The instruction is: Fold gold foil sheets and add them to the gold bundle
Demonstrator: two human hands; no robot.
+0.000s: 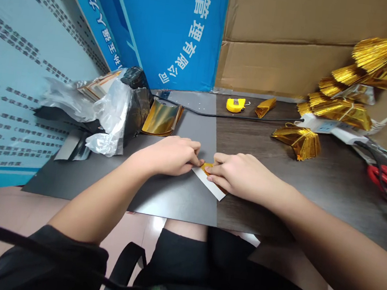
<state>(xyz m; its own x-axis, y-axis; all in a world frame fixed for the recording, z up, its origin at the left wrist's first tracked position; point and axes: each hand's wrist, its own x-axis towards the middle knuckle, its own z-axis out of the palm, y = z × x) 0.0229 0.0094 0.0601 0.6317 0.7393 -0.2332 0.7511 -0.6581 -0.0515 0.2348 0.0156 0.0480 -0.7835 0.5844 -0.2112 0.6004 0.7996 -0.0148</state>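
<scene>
A small piece of gold foil point(207, 167) sits low on the bench point(316, 179), pinched from both sides by the fingertips of the left hand point(173, 155) and the right hand point(242, 175), so only a sliver of its shiny yellow face shows between them. A narrow white strip point(210, 185) runs out from beneath it, lying flat and slanting toward the near right across the edge of the grey mat point(172, 199). Whether the strip is the foil's own underside or a separate piece, I cannot tell.
</scene>
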